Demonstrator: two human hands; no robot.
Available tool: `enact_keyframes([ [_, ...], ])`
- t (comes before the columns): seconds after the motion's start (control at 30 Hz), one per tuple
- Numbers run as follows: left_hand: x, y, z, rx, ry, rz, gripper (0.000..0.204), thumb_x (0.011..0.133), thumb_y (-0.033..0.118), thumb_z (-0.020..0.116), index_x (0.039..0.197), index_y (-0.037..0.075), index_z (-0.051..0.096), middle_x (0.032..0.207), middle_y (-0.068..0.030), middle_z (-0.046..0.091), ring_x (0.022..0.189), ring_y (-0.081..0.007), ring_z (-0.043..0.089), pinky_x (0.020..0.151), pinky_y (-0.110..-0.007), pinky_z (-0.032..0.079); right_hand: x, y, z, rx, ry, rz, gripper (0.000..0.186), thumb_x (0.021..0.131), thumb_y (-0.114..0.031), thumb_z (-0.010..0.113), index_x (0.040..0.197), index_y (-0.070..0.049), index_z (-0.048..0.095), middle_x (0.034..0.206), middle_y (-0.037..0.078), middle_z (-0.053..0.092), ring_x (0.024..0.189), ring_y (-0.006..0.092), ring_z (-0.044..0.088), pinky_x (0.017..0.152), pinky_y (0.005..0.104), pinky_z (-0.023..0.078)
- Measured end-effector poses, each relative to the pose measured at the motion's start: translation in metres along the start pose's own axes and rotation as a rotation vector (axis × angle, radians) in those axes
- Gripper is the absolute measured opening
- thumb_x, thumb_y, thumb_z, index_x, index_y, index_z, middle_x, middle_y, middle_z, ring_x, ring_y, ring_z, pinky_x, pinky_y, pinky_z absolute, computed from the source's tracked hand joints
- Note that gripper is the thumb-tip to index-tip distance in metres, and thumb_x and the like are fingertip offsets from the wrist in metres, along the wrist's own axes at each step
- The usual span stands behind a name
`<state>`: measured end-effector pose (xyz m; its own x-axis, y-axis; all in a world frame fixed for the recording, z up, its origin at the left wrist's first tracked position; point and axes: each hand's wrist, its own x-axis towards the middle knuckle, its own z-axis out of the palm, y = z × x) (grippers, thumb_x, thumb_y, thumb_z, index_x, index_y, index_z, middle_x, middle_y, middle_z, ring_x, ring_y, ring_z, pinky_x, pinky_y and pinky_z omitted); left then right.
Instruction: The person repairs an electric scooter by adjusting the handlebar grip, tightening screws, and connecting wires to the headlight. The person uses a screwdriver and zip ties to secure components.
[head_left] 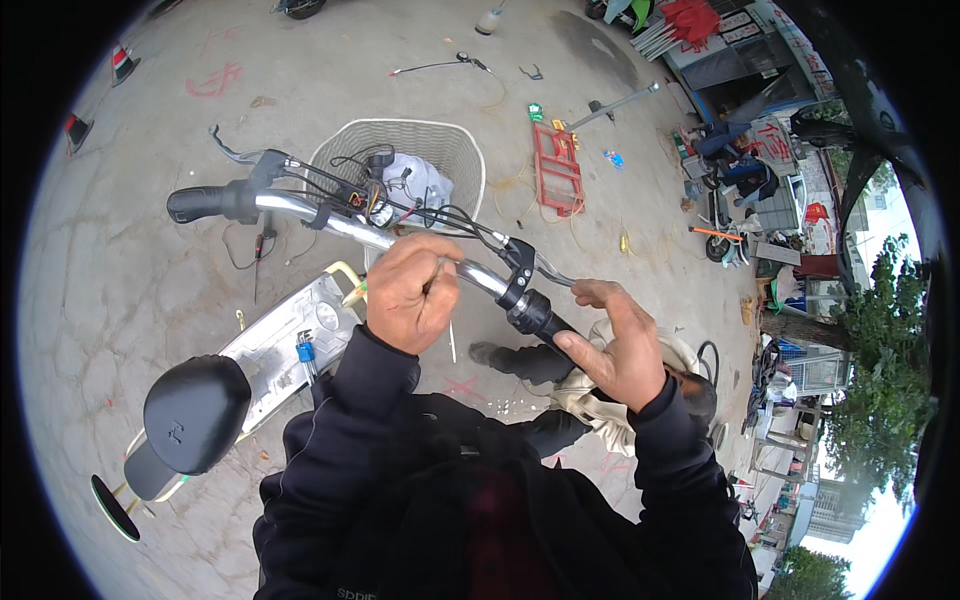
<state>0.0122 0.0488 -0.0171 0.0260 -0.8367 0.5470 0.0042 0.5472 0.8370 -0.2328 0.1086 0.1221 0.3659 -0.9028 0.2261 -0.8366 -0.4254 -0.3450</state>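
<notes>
The handlebar (345, 228) of an electric bike crosses in front of me, silver with black grips. My left hand (412, 292) is closed in a pinch against the bar's middle; what its fingers hold, if anything, is hidden. At the right end, my right hand (628, 345) has its fingertips on the tip of the brake lever (550, 270) and its thumb by the black grip (555, 328). Loose black cables (450, 215) run along the bar. Beyond it, a pale wicker-look basket (468, 165) contains a white plastic bag (418, 182) and wiring.
The bike's black saddle (197, 413) and pale footboard (270, 340), with a blue hex key set (305, 350) on it, are left. Another person (600, 385) crouches close by my right arm. A red metal frame (558, 170) and a pressure gauge hose (430, 68) lie on the ground ahead.
</notes>
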Motion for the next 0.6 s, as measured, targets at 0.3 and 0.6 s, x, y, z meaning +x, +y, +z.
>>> enact_keyframes([
  [0.3, -0.044, 0.048, -0.009, -0.215, -0.321, -0.026, 0.018, 0.100, 0.009, 0.065, 0.086, -0.002, 0.060, 0.097, -0.0134, 0.067, 0.087, -0.0302, 0.065, 0.079, -0.038, 0.050, -0.068, -0.084, 0.095, 1.174, -0.149, 0.685, 0.027, 0.107, -0.026, 0.065, 0.106, 0.001, 0.072, 0.080, -0.001, 0.064, 0.065, 0.0053, 0.052, 0.057, 0.0239, 0.042],
  [0.6, -0.056, 0.057, -0.038, -0.050, -0.324, -0.123, 0.024, 0.108, 0.014, 0.057, 0.095, -0.004, 0.066, 0.099, -0.0131, 0.068, 0.083, -0.0175, 0.061, 0.074, -0.031, 0.047, -0.091, -0.135, 0.147, 1.834, 0.453, 0.533, 0.030, 0.105, -0.018, 0.069, 0.128, 0.001, 0.066, 0.106, 0.008, 0.069, 0.088, 0.0114, 0.064, 0.077, 0.0269, 0.054],
])
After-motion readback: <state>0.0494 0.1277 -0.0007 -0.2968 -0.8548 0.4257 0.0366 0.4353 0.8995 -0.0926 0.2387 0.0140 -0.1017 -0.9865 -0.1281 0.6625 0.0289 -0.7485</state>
